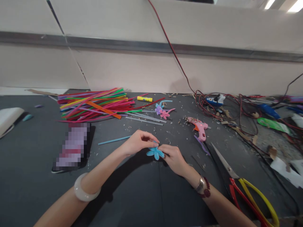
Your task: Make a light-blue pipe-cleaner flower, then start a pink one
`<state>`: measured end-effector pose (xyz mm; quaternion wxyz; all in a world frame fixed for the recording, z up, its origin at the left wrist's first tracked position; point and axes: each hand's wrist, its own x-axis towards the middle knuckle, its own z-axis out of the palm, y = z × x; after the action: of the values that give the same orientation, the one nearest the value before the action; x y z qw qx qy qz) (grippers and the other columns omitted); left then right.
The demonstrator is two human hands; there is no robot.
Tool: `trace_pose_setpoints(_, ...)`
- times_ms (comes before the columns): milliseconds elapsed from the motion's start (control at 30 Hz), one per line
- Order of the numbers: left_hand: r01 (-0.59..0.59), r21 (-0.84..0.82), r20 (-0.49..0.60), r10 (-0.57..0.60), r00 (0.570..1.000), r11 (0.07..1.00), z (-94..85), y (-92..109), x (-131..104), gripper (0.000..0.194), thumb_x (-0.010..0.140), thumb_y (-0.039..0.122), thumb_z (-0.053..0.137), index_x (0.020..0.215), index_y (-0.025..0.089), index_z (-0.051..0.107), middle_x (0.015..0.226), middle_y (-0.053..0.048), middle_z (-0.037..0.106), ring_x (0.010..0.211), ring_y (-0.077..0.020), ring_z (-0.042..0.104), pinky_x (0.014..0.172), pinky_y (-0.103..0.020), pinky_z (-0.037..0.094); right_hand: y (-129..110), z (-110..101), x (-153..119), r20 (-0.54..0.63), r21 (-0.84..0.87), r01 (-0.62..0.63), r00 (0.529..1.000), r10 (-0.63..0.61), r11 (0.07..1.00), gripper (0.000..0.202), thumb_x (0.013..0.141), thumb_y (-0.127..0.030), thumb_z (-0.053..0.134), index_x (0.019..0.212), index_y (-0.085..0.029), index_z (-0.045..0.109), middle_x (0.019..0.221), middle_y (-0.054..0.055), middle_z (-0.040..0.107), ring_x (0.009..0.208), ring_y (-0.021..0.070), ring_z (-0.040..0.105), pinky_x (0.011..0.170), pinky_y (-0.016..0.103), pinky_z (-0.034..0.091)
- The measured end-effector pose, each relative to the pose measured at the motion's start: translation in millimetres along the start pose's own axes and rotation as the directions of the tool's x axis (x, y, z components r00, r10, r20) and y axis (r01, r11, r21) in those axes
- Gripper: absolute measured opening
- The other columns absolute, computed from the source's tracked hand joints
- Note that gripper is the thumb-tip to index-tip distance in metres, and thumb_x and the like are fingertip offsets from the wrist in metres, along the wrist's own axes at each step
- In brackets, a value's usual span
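hands (156, 150) pinching blue flower (155, 153), glue gun (200, 127), scissors (246, 186)

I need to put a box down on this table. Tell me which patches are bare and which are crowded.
Bare: the dark table at the near left, before the phone, and the strip between the two forearms. Crowded: the far middle with the coloured sticks, and the right side with the glue gun, scissors and tangled cables. Both hands hold the blue flower at centre.
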<state>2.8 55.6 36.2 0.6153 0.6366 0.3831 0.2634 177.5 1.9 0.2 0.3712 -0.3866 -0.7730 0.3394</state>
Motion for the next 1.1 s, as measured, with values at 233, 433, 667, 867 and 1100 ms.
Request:
trace_pose_setpoints(233, -0.005, -0.023, -0.038, 0.004, 0.999, 1.000, 8.9, -5.1, -0.1, 0.017, 0.061, 0.028, 0.067, 0.073, 0.015, 0.070, 0.062, -0.004, 0.065, 0.056, -0.0126, 0.055, 0.052, -0.022, 0.040, 2.3, 1.9, 0.5, -0.009, -0.004, -0.017, 1.000, 0.017, 1.000, 0.019, 0.081, -0.011, 0.044, 0.069, -0.016, 0.058, 0.066, 0.001, 0.056, 0.063, 0.0105, 0.052, 0.059, 0.020, 0.039)
trace_pose_setpoints(433, 0.018, -0.122, -0.054, -0.025, 0.998, 0.992, 3.9, -3.5, 0.1, 0.027, 0.069, 0.030, 0.060, 0.091, 0.015, 0.067, 0.079, -0.010, 0.068, 0.070, -0.0177, 0.061, 0.057, -0.024, 0.045, 2.5, -0.2, 1.8, -0.078, -0.050, -0.027, 0.997, 0.023, 0.998, 0.020, 0.080, -0.012, 0.045, 0.070, -0.017, 0.062, 0.063, 0.000, 0.056, 0.059, 0.0103, 0.051, 0.055, 0.019, 0.038)
trace_pose_setpoints(667, 0.067, -0.071, 0.058, -0.063, 0.996, 0.995, -7.1, 5.5, -0.5, 0.028, 0.062, 0.026, 0.066, 0.088, 0.015, 0.067, 0.073, -0.008, 0.067, 0.064, -0.0159, 0.060, 0.056, -0.024, 0.045, 6.1, -1.6, 1.0, -0.132, -0.072, -0.061, 0.990, 0.051, 0.996, 0.020, 0.080, -0.013, 0.046, 0.081, -0.019, 0.064, 0.064, 0.001, 0.057, 0.058, 0.0117, 0.051, 0.055, 0.020, 0.037)
trace_pose_setpoints(867, 0.001, 0.061, -0.206, 0.012, 0.979, 0.998, 1.3, 7.5, -2.4, 0.019, 0.059, 0.031, 0.068, 0.069, 0.015, 0.067, 0.064, -0.004, 0.065, 0.057, -0.0130, 0.058, 0.051, -0.021, 0.043, 6.5, -3.3, 0.5, -0.203, -0.088, -0.072, 0.978, 0.053, 0.994, 0.019, 0.080, -0.014, 0.044, 0.080, -0.017, 0.063, 0.062, 0.001, 0.055, 0.057, 0.0120, 0.048, 0.055, 0.020, 0.036)
trace_pose_setpoints(1100, 0.246, -0.063, 0.002, -0.246, 0.969, 0.967, 20.7, 12.6, -10.1, 0.024, 0.063, 0.036, 0.065, 0.066, 0.012, 0.068, 0.062, -0.008, 0.067, 0.058, -0.0169, 0.063, 0.056, -0.025, 0.050, 7.8, -2.1, -2.6, -0.307, -0.127, -0.066, 0.951, 0.024, 0.990, 0.020, 0.080, -0.013, 0.044, 0.074, -0.016, 0.062, 0.063, 0.001, 0.054, 0.058, 0.0123, 0.049, 0.056, 0.021, 0.037)
